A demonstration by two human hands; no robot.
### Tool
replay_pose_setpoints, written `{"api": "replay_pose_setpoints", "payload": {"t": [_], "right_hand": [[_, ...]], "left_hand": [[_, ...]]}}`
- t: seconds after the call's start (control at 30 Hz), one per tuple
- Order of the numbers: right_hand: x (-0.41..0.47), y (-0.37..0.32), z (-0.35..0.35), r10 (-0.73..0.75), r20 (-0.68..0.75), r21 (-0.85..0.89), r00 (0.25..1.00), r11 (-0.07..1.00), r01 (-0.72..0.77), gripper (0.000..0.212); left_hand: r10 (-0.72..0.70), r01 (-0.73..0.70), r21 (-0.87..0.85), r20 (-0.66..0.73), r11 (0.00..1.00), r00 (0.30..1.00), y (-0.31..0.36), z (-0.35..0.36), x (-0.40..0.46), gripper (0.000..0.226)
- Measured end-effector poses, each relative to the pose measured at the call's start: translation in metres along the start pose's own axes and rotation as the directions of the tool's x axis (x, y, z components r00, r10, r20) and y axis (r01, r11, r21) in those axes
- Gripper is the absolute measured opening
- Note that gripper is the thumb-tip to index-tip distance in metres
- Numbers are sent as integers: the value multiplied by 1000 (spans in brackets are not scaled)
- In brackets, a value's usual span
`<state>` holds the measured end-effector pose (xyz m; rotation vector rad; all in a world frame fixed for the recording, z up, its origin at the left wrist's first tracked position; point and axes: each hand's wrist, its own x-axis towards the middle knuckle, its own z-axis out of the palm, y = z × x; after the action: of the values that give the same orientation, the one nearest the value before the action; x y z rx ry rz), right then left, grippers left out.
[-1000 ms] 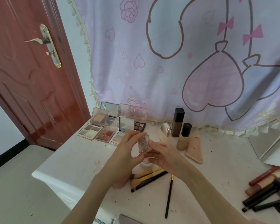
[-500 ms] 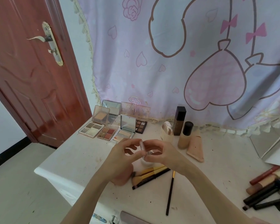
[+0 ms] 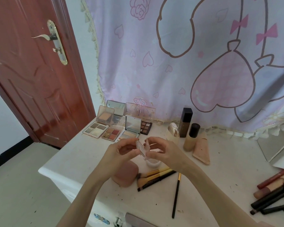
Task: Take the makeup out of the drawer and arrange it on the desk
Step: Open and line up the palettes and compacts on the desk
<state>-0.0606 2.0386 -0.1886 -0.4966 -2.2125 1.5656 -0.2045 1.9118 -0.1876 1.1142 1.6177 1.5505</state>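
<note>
Both hands were raised above the middle of the white desk (image 3: 82,154). The left hand (image 3: 117,154) and the right hand (image 3: 164,151) together held a small clear compact (image 3: 142,149), hinged partly open. Each grip was closed on one half of the compact, with fingertips pinching its edges. Below the hands, a pink pouch (image 3: 127,175) and a small white jar (image 3: 152,163) rested on the desk. Three makeup brushes (image 3: 156,176) lay just beside the pouch, toward the front edge. Open eyeshadow palettes (image 3: 111,130) stood grouped at the back left corner. Foundation bottles (image 3: 185,122) stood near the back edge, with a peach tube (image 3: 202,149) lying beside them. Lip pencils and sticks (image 3: 274,194) lay at the right edge.
</note>
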Motion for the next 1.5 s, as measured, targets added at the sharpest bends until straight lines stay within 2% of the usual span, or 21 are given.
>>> {"api": "replay_pose_setpoints", "payload": {"t": [0.1,0.2,0.27,0.33,0.43,0.5,0.57,0.67,0.73,0.8,0.9,1.0,1.17,1.27,1.33,1.4,1.5], "right_hand": [[10,-3,5,20,-3,68,1000,998,-20,34],[26,-5,13,78,68,184,995,979,-89,30],[39,-3,23,127,103,349,987,924,-155,29],[53,0,37,166,163,550,972,803,-230,32],[77,4,64,154,195,621,969,745,-244,22],[94,1,83,206,188,647,960,710,-278,18],[111,-4,99,261,207,624,943,707,-333,16],[133,-13,118,340,242,589,909,693,-416,28],[144,-18,128,378,236,567,895,694,-443,29],[154,-19,137,409,228,541,884,702,-464,27],[163,-20,145,407,225,506,885,727,-463,14],[168,-20,146,402,195,517,895,733,-442,11],[166,-20,138,434,151,570,888,696,-437,16],[159,-19,128,430,136,560,892,710,-427,16],[154,-17,121,417,119,538,901,736,-411,12],[146,-16,115,396,90,485,914,784,-387,18],[129,-17,104,318,24,322,948,895,-309,20]], "left_hand": [[1,-1,-29,-18,1000,1000,0,-10,-3,31],[-24,23,-13,-78,1000,997,-2,-28,-6,25],[-43,50,55,-113,997,993,-5,-44,-10,23],[-65,89,159,-154,983,986,-9,-61,-14,23],[-64,156,322,-278,934,959,-19,-85,-16,25],[-34,184,358,-388,915,921,-29,-98,-17,28],[-23,207,338,-477,918,879,-42,-109,-19,30],[-50,275,314,-572,909,819,-60,-124,-18,27],[-60,347,346,-628,872,776,-70,-132,-13,26],[-39,426,442,-656,790,754,-77,-139,-5,33],[-45,519,558,-652,648,757,-82,-144,5,49],[-25,540,629,-638,559,769,-87,-147,10,51],[-1,565,651,-655,507,756,-89,-147,16,50],[-27,581,657,-651,481,758,-87,-147,18,50],[-37,590,663,-650,460,759,-86,-147,19,51],[-32,593,667,-652,452,758,-85,-145,18,52],[-5,582,694,-641,425,768,-85,-143,14,64]]}}
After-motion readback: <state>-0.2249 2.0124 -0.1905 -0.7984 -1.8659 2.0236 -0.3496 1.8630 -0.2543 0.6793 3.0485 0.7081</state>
